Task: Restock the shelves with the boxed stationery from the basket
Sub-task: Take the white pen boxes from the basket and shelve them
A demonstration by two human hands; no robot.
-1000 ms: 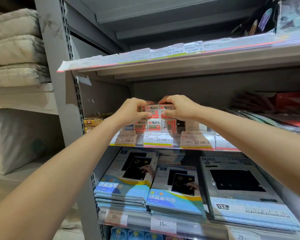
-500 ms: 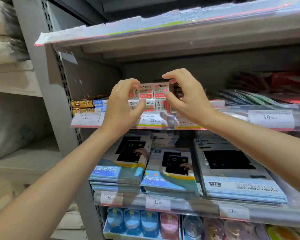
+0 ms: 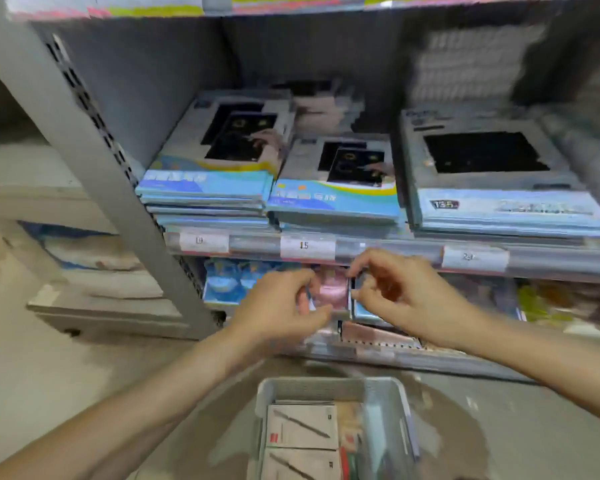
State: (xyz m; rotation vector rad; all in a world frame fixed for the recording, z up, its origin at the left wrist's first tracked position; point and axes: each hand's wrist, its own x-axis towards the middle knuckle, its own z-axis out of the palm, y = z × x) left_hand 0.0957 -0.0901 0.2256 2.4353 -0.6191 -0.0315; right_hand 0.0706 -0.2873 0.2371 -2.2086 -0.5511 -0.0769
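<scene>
2 empty hands (image 3: 280,308) (image 3: 400,294) hover below price tag (image 3: 307,245) reading 15.

1. Blurred by motion: print on the price tags (image 3: 307,246) along the shelf rail (image 3: 388,252), mostly unreadable.
2. Below that rail: packets (image 3: 329,289) smeared, partly hidden behind the left hand (image 3: 281,306) and right hand (image 3: 402,296); contact impossible to tell.
3. Further below the rail: basket (image 3: 385,396) cut off by the bottom edge, white boxes (image 3: 302,427) inside only partly shown.
</scene>
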